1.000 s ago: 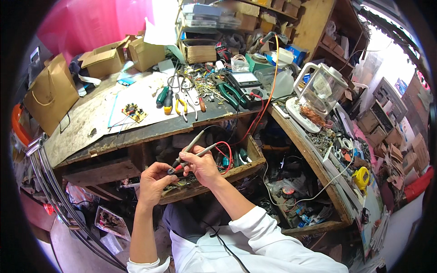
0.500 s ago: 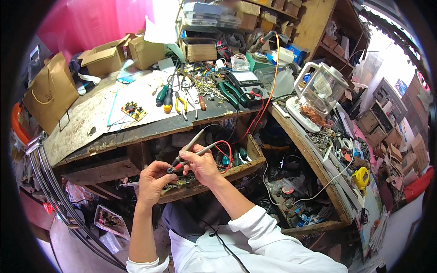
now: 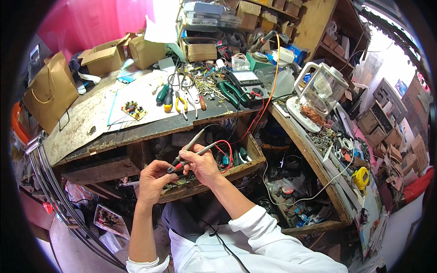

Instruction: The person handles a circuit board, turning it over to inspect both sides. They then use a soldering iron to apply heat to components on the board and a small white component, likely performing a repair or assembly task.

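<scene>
Left hand (image 3: 155, 178) pinches a small dark part (image 3: 170, 170) above the near drawer (image 3: 241, 170); right hand (image 3: 203, 164) grips both test probes (image 3: 195, 138) together, tips close by. Uneven pressure could slip a probe or drop the part into the drawer. Fingers hide actual contact; part type unclear.

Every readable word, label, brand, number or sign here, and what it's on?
None can be read.
Black box-shaped meter with pale face: any markings too small.
Brown paper carrier bag: any print too blurred.
Yellow rounded tape measure: any print too small.
Slim grey test probe with red tip: no print discernible.
</scene>
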Tool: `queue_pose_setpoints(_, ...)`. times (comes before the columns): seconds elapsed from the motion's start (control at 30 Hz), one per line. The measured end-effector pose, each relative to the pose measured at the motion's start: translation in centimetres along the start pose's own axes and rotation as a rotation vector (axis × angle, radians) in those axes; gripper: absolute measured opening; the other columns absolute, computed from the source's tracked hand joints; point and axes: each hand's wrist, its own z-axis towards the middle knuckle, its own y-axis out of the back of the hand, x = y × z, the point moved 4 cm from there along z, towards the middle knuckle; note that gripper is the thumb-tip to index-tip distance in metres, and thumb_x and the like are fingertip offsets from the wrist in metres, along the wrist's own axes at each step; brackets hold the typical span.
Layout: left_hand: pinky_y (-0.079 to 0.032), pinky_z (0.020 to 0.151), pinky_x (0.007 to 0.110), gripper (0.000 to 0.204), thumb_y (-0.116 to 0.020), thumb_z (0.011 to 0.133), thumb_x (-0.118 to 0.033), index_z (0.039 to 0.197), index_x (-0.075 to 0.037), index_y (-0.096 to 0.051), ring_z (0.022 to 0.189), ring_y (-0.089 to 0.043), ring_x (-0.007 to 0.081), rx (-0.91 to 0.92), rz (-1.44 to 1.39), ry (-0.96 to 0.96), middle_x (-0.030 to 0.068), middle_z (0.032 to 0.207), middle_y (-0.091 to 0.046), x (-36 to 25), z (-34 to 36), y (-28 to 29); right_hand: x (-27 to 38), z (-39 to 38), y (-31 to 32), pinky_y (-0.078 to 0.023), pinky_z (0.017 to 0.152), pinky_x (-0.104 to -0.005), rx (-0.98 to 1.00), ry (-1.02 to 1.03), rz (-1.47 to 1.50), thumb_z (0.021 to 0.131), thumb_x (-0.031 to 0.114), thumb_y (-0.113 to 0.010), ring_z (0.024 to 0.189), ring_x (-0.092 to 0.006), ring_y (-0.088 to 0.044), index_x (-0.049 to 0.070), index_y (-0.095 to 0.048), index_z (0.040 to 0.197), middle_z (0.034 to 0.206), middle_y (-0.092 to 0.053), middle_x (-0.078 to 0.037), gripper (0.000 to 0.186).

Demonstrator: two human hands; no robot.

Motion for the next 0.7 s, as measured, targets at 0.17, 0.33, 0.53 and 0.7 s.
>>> queue_pose_setpoints(0.17,-0.059,0.074,0.027,0.023,-0.07,0.08,0.01,0.099,0.001,-0.062,0.08,-0.069,0.0128,0.004,0.003,0.006,0.0056,0.089,-0.067,-0.14,-0.04,-0.08,-0.01,0.02,0.05,-0.054,0.049,-0.0254,-0.001,-0.003,0.001,0.089,0.01,-0.07,0.056,-0.0115,-0.062,0.002,-0.064,0.094,0.079,-0.067,-0.007,0.011)
queue_pose_setpoints(0.33,-0.059,0.074,0.027,0.023,-0.071,0.08,0.009,0.099,0.001,-0.062,0.08,-0.069,0.0127,0.005,0.012,0.007,0.0054,0.089,-0.067,0.09,0.0,0.1,0.08,-0.08,-0.02,-0.054,0.048,-0.0249,-0.008,-0.004,-0.003,0.09,0.01,-0.069,0.056,-0.011,-0.062,0.002,-0.064,0.094,0.08,-0.067,-0.007,0.01)
queue_pose_setpoints(0.53,-0.059,0.073,0.026,0.023,-0.072,0.079,0.009,0.099,0.001,-0.063,0.08,-0.068,0.0121,0.007,0.002,0.004,0.0051,0.09,-0.067,0.07,0.01,0.04,0.06,-0.05,0.01,-0.054,0.048,-0.0245,0.005,0.001,-0.005,0.09,0.01,-0.069,0.057,-0.0111,-0.063,0.002,-0.064,0.094,0.08,-0.067,-0.007,0.01)
queue_pose_setpoints(0.7,-0.058,0.073,0.026,0.024,-0.072,0.079,0.009,0.099,0.001,-0.063,0.079,-0.068,0.0118,0.005,0.015,0.012,0.0052,0.09,-0.068,0.06,0.0,0.08,0.01,-0.02,0.08,-0.054,0.048,-0.0244,-0.001,-0.003,-0.001,0.089,0.01,-0.069,0.057,-0.0111,-0.063,0.002,-0.065,0.093,0.08,-0.067,-0.007,0.01)
